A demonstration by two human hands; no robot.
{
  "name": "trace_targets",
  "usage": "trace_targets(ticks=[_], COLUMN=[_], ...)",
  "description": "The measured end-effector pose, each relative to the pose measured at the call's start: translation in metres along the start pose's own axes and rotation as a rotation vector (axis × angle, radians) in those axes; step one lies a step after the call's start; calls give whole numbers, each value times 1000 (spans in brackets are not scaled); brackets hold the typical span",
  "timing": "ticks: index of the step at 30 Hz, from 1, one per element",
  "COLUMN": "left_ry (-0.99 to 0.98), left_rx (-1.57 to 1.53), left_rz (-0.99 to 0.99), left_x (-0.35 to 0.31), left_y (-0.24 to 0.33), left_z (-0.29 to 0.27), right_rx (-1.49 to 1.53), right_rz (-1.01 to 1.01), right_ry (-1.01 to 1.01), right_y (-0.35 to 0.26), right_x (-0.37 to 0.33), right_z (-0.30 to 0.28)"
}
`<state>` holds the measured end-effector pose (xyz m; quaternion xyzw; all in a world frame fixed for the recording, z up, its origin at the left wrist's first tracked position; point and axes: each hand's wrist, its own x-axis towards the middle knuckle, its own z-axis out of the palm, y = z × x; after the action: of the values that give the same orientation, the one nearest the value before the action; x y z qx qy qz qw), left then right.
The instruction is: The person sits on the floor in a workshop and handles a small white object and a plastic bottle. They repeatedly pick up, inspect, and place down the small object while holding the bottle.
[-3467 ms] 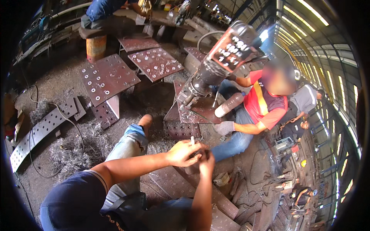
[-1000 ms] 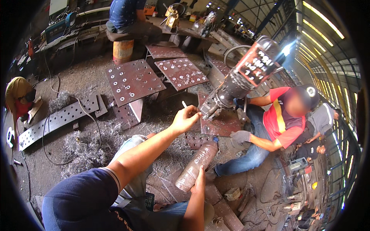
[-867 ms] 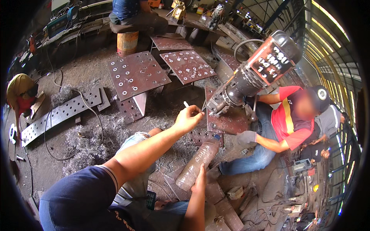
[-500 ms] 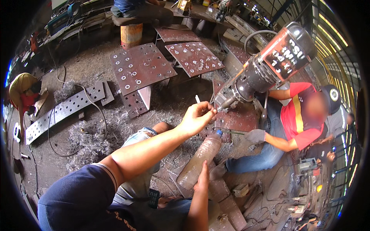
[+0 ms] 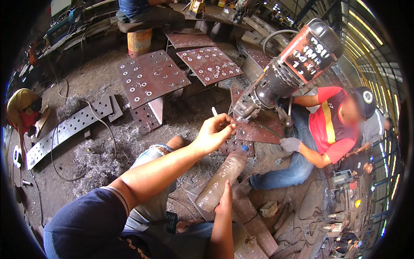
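Where it slants above steel plates [image 5: 258, 228], one bottle [image 5: 224, 177], translucent plastic, brown-tinted, blue-capped, is gripped low on its side by the right hand [image 5: 225, 199]. Walls are judged thin, squeezable, possibly slippery; weight, moderate if filled; hold is best taken around the middle, base supported. One slim white stick [image 5: 214, 111] is held between the curled fingers of the left hand [image 5: 217, 131], near the drill [image 5: 293, 69]. Against the earliest frame, where both hands were brought together, they are now parted.
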<state>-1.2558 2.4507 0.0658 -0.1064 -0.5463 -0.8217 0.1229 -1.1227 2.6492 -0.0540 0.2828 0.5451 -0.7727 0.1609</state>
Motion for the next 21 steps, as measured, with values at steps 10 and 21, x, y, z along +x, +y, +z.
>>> trace_targets(ticks=[10, 21], left_ry=[-77, -34], left_rx=[40, 0], left_rz=[-98, -117], left_x=[1, 4], left_y=[15, 9], left_z=[6, -2], right_rx=[-15, -16], right_rz=[-146, -126], right_ry=[50, 84], right_y=[2, 5], right_x=[18, 17], right_z=[-6, -1])
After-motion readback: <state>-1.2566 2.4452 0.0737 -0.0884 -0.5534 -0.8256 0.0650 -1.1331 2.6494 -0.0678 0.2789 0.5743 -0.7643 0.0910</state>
